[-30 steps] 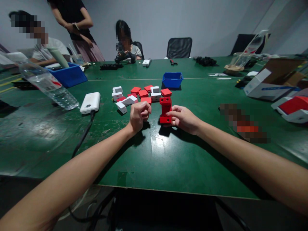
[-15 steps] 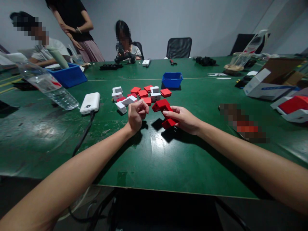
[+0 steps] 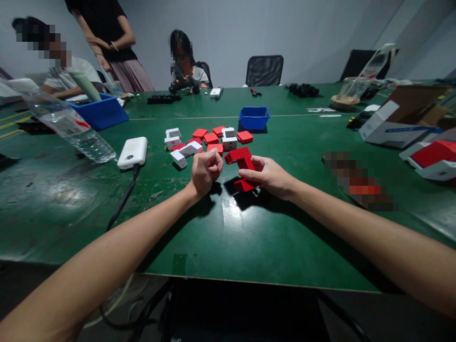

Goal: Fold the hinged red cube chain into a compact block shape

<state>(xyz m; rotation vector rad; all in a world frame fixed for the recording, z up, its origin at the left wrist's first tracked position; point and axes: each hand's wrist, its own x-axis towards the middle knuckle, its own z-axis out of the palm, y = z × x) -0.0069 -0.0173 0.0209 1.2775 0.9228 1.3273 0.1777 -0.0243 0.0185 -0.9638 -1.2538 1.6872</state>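
A red C-shaped block is gripped by my right hand, thumb in front and fingers behind, a little above the table. Just to its left, my left hand is closed with the fingers curled in; whatever it may hold is hidden. Beyond both hands lies a loose group of parts: flat red blocks, a white C-shaped block near my left knuckles, and two more white blocks, one at the group's left and another white block at its right.
A small blue bin stands behind the parts. To the left are a white power bank with a black cable, a water bottle and a larger blue bin. On the right lie a blurred-out flat object and white boxes. People are across the table.
My left hand has moved slightly right, closer to the red C-shaped block. My right hand has turned that block a little, its lower arm shifting left.
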